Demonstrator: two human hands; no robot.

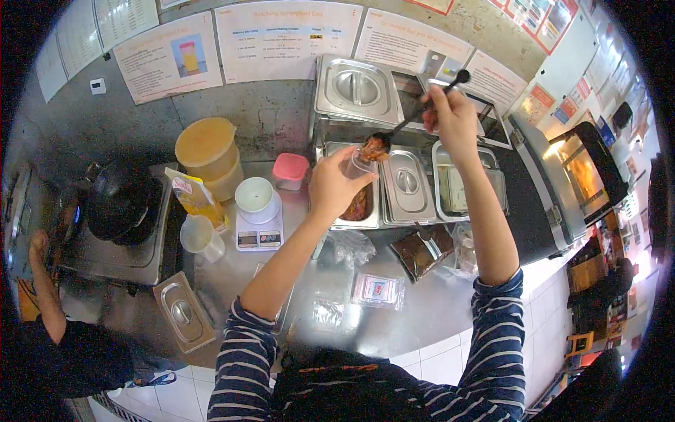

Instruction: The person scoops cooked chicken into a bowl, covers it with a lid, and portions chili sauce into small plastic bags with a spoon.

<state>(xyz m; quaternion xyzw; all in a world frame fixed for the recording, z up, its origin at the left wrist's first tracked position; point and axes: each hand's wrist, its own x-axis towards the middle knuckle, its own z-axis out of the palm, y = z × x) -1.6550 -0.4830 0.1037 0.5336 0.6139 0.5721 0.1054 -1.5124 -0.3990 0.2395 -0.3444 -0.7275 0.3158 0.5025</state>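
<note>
A small clear plastic cup (358, 164) is in the grip of my left hand (337, 184), tilted above an uncovered steel food pan (373, 211) of dark reddish-brown food. My right hand (448, 118) holds the handle of a black spoon (408, 120) at the upper right. The spoon's bowl, heaped with reddish-brown food (375, 147), is at the cup's mouth; whether they touch, I cannot tell. Part of the pan is hidden behind my left hand. Beside it on the right sits a lidded steel pan (407, 182), and further right a pan with a clear container (453, 190).
Left of the pans are a digital scale bearing a white bowl (256, 198), a pink-lidded tub (290, 169), a plastic jug (198, 237) and a wok (118, 200). In front lie a brown-filled pouch (422, 253) and plastic packets (378, 290). Another person's arm (47, 290) is far left.
</note>
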